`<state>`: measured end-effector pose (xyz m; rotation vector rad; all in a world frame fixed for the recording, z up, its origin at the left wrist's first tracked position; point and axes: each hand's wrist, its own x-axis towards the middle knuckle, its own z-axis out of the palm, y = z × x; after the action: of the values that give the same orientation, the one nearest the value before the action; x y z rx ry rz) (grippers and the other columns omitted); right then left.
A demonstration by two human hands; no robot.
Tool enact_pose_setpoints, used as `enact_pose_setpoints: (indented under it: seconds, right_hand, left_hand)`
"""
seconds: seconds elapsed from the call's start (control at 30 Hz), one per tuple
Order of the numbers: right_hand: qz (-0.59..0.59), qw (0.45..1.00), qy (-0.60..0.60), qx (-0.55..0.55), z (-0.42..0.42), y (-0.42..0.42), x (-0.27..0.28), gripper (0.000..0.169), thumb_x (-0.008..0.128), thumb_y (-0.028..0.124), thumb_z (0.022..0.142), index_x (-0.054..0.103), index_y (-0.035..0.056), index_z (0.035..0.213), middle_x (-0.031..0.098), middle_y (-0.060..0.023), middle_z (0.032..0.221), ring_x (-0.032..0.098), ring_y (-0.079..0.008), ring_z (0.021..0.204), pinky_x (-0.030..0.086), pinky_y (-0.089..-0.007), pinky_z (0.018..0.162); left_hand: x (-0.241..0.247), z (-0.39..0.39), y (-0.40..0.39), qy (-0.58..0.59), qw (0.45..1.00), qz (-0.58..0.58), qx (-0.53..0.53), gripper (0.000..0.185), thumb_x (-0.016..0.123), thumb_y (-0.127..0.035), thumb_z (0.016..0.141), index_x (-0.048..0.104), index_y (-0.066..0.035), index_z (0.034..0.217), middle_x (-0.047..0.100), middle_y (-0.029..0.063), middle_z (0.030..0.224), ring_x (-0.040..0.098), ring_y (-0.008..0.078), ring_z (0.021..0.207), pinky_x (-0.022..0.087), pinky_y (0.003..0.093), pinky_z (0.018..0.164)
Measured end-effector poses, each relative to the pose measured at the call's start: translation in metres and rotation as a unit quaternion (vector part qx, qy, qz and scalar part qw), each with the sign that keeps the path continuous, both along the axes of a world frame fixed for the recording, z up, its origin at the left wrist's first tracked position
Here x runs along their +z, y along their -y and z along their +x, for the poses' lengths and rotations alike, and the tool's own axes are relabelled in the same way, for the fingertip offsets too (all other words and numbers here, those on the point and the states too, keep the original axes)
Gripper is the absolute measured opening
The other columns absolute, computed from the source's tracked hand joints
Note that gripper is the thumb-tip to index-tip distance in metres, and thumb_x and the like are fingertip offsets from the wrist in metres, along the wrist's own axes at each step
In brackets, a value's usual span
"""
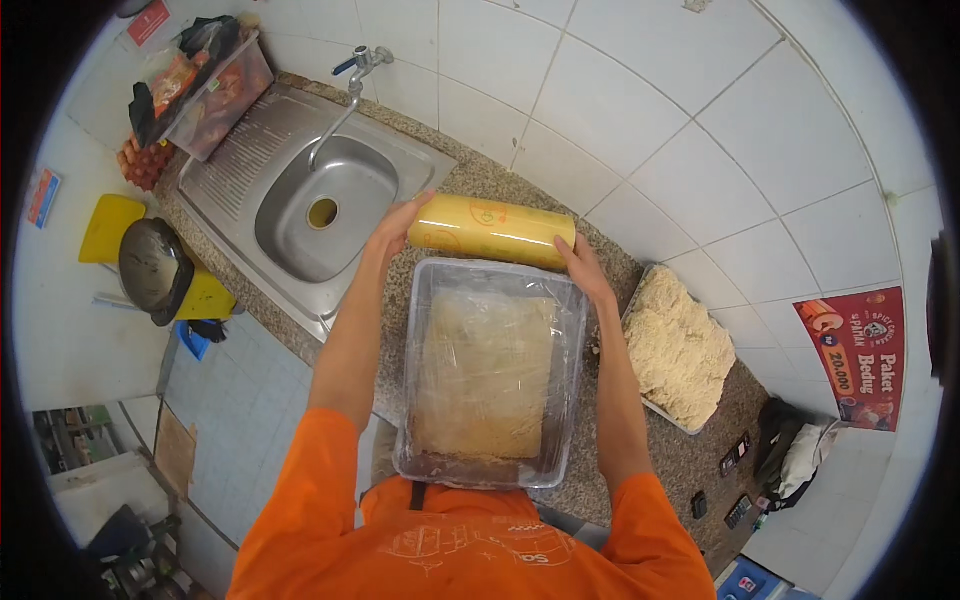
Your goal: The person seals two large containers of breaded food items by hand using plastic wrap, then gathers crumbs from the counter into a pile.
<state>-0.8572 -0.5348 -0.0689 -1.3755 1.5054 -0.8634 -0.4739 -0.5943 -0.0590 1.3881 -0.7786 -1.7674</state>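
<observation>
My left hand (398, 226) and my right hand (585, 268) grip opposite ends of a wide roll of plastic cling film (491, 231), yellowish and printed with faint marks. The roll lies across the far end of a clear rectangular plastic tub (409, 375). Cling film (487, 337) stretches over the tub's top, wrinkled and shiny. Beneath it shows a pale, crumb-like or floury mass, blurred by the film. The tub sits on the speckled stone counter (585, 465), its near end close to my body.
A tray heaped with pale crumbs (679, 349) stands right of the tub. On the left is a steel sink (330, 210) with a tap (356, 82), and a plastic bin of packed goods (225, 97) behind it. Phones (736, 454) and a dark bag (780, 442) lie far right. A wok-like pan (154, 270) hangs left.
</observation>
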Motion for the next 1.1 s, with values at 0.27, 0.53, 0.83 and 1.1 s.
enact_pose_setpoints:
  seconds: [0.27, 0.53, 0.83, 1.1]
  right_hand:
    - [-0.049, 0.956, 0.244, -0.158, -0.015, 0.001, 0.026, 0.042, 0.062, 0.032, 0.104, 0.065, -0.0051, 0.125, 0.071, -0.0085, 0.118, 0.063, -0.017, 0.109, 0.049, -0.033, 0.097]
    - [-0.139, 0.951, 0.155, -0.227, -0.032, -0.045, 0.157, 0.046, 0.065, 0.038, 0.102, 0.069, -0.0052, 0.118, 0.07, -0.0098, 0.109, 0.063, -0.0141, 0.098, 0.051, -0.0356, 0.086]
    - [-0.028, 0.973, 0.018, -0.227, -0.044, -0.18, 0.214, 0.068, 0.061, 0.059, 0.099, 0.06, -0.0007, 0.132, 0.066, -0.0133, 0.122, 0.062, -0.0196, 0.114, 0.05, -0.0408, 0.098]
    - [-0.224, 0.962, 0.071, -0.139, -0.036, -0.283, 0.196, 0.071, 0.075, 0.053, 0.087, 0.055, 0.0, 0.129, 0.057, -0.0114, 0.119, 0.059, -0.0222, 0.107, 0.049, -0.0423, 0.09]
  left_hand:
    - [0.055, -0.023, 0.014, -0.031, 0.999, -0.035, -0.022, 0.062, 0.061, -0.042, 0.104, 0.058, 0.014, 0.13, 0.07, 0.0189, 0.12, 0.072, 0.025, 0.101, 0.059, 0.0353, 0.081]
    - [0.172, -0.041, -0.046, -0.094, 0.992, -0.078, -0.044, 0.05, 0.059, -0.038, 0.105, 0.063, 0.008, 0.126, 0.073, 0.0091, 0.105, 0.068, 0.0152, 0.097, 0.054, 0.0303, 0.084]
    - [0.245, -0.054, -0.139, -0.122, 0.98, -0.147, 0.062, 0.039, 0.064, -0.033, 0.104, 0.07, 0.005, 0.114, 0.072, 0.0068, 0.106, 0.067, 0.0121, 0.096, 0.052, 0.0278, 0.085]
    - [0.241, -0.047, -0.232, -0.117, 0.982, -0.037, 0.142, 0.043, 0.06, -0.034, 0.106, 0.068, 0.007, 0.117, 0.072, 0.0097, 0.108, 0.067, 0.0149, 0.097, 0.052, 0.0295, 0.087]
